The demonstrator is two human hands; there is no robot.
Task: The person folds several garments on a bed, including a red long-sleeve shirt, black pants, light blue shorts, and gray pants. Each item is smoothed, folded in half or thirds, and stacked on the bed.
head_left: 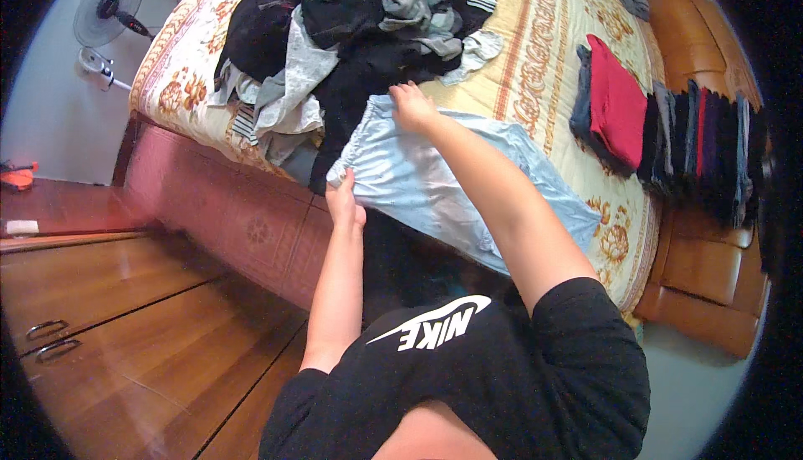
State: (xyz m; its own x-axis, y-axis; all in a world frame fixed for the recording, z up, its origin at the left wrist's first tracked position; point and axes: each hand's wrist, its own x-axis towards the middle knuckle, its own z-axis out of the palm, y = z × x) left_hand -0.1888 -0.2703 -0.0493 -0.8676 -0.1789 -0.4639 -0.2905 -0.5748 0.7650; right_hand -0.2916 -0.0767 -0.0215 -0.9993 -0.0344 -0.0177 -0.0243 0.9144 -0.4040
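Light blue trousers [452,171] with a gathered elastic waistband lie stretched across the bed's near edge, the waist to the left and the legs to the right. My left hand [344,201] is closed on the near end of the waistband. At the far end of the waistband, my right hand [411,109] grips the cloth, its fingertips partly turned away from view. Just beyond my hands rises a heap of black and grey clothes [351,33], part of it hanging over the bed's near side.
A bed [535,67] with a patterned cream cover spans the far side. Red and dark folded clothes [617,109] lie at its right, beside a row of dark garments [698,138] by the wooden headboard [698,29]. A fan [109,7] stands far left; a wooden cabinet [134,326] is near left.
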